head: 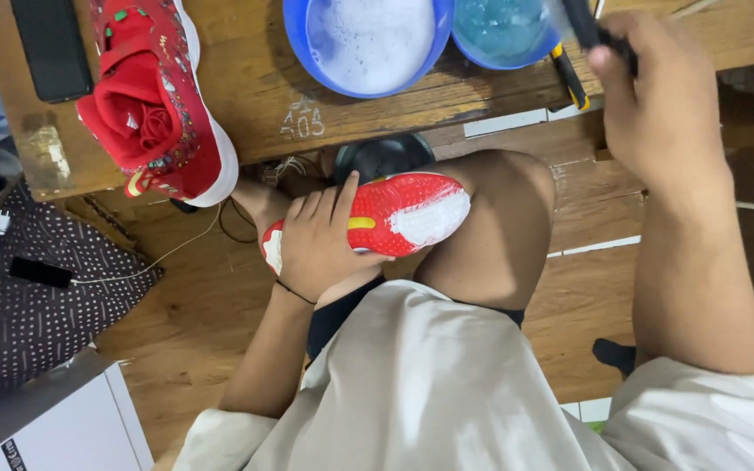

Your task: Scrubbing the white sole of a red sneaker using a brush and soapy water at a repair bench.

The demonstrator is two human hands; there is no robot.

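My left hand (314,240) grips a red shoe (399,214) held sole-up against my left knee; the red sole has a yellow mark and white foam over its toe end. My right hand (656,96) is raised at the upper right, closed on a dark brush handle (588,24) near a blue bowl of clear water (503,30). A second blue bowl with soapy foam (368,39) stands beside it on the low wooden table (263,96). The other red shoe (154,96) lies on that table at the left.
A black phone (50,48) lies at the table's left end. A yellow-and-black tool (569,78) lies beside the water bowl. A dotted dark cloth (37,296) with a small dark device and a white cable is on the floor at left, and a white box (63,423) lower left.
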